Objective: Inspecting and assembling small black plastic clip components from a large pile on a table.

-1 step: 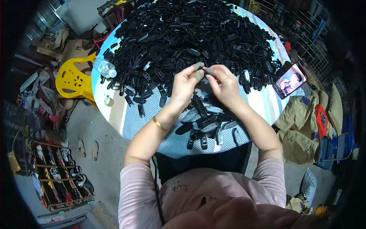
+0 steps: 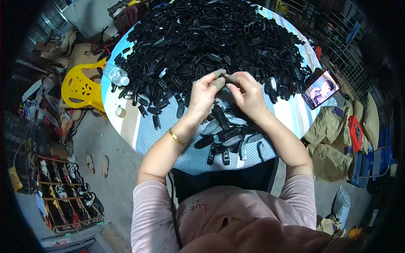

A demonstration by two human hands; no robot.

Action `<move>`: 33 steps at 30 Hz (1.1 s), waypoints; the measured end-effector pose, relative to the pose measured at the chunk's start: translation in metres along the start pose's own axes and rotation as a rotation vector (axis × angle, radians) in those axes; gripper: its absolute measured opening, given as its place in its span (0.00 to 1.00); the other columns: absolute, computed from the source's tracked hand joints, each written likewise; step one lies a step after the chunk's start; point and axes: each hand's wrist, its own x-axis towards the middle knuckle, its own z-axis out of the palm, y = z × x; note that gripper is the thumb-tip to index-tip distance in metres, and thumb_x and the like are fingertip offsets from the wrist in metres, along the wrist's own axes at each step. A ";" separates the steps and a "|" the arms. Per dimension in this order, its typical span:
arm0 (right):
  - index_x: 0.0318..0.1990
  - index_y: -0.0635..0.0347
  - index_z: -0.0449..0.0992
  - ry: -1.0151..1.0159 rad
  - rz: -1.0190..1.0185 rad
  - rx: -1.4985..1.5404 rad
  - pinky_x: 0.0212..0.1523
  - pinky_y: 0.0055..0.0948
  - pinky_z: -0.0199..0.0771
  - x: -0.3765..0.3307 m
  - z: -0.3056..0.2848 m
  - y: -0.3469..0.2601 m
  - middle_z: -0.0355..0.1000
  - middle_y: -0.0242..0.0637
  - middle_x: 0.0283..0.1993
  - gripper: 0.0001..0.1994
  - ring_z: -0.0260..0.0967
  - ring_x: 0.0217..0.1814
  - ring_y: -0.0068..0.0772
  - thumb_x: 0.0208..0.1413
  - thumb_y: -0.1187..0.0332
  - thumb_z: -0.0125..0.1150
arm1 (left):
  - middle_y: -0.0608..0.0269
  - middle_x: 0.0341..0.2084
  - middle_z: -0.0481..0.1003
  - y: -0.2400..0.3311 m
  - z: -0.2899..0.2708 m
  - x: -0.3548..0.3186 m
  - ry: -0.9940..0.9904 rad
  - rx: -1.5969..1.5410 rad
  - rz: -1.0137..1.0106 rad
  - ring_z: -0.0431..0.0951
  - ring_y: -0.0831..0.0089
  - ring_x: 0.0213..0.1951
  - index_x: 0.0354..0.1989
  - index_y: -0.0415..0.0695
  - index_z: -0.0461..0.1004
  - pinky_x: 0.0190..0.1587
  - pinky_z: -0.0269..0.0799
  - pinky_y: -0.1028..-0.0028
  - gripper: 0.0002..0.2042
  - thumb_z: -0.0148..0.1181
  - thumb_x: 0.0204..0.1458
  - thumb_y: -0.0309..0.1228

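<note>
My left hand [image 2: 203,95] and my right hand [image 2: 250,96] meet above the middle of the table, thumbs and fingers pinched together. Between their fingertips is a small black plastic piece [image 2: 226,79], mostly hidden by the fingers. Greyish coverings or smudges show on several fingertips. Just beyond the hands rises a large heap of black plastic parts [image 2: 190,42], long and hollow in shape. Below my wrists, close to the table's near edge, lies a smaller pile of similar black and grey parts [image 2: 228,134].
The round table [image 2: 168,122] wears a patterned cloth. A clear plastic bottle [image 2: 116,75] lies at its left, near a small round container [image 2: 120,111]. A lit phone [image 2: 321,89] leans at the right edge. A yellow chair [image 2: 80,86] and a shoe rack [image 2: 67,196] stand leftward; sacks [image 2: 331,162] lie rightward.
</note>
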 end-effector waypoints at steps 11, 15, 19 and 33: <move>0.33 0.65 0.75 -0.257 0.189 0.122 0.23 0.30 0.65 -0.006 -0.004 0.005 0.70 0.43 0.22 0.14 0.68 0.21 0.36 0.46 0.61 0.63 | 0.61 0.37 0.76 0.021 -0.008 -0.005 -0.221 0.200 0.070 0.74 0.76 0.39 0.43 0.35 0.73 0.46 0.68 0.78 0.12 0.51 0.50 0.20; 0.33 0.65 0.75 -0.595 0.175 -0.048 0.27 0.34 0.67 0.015 -0.023 0.002 0.72 0.45 0.27 0.16 0.71 0.27 0.44 0.45 0.60 0.64 | 0.63 0.34 0.76 0.022 -0.015 0.002 -0.236 0.211 0.003 0.73 0.78 0.37 0.45 0.36 0.72 0.42 0.68 0.79 0.13 0.54 0.49 0.22; 0.43 0.60 0.74 -0.356 0.045 -0.324 0.49 0.35 0.68 0.031 -0.053 0.051 0.72 0.45 0.44 0.15 0.69 0.46 0.45 0.44 0.74 0.55 | 0.69 0.27 0.74 0.028 -0.013 0.000 -0.499 0.863 -0.042 0.70 0.84 0.30 0.47 0.40 0.71 0.36 0.68 0.81 0.17 0.58 0.47 0.27; 0.29 0.62 0.74 -0.070 -0.039 -0.697 0.31 0.32 0.69 0.048 -0.045 0.073 0.71 0.39 0.30 0.10 0.68 0.32 0.39 0.41 0.67 0.65 | 0.63 0.35 0.72 -0.016 -0.033 0.034 -0.135 1.531 0.818 0.68 0.66 0.40 0.34 0.43 0.75 0.44 0.65 0.69 0.11 0.50 0.41 0.23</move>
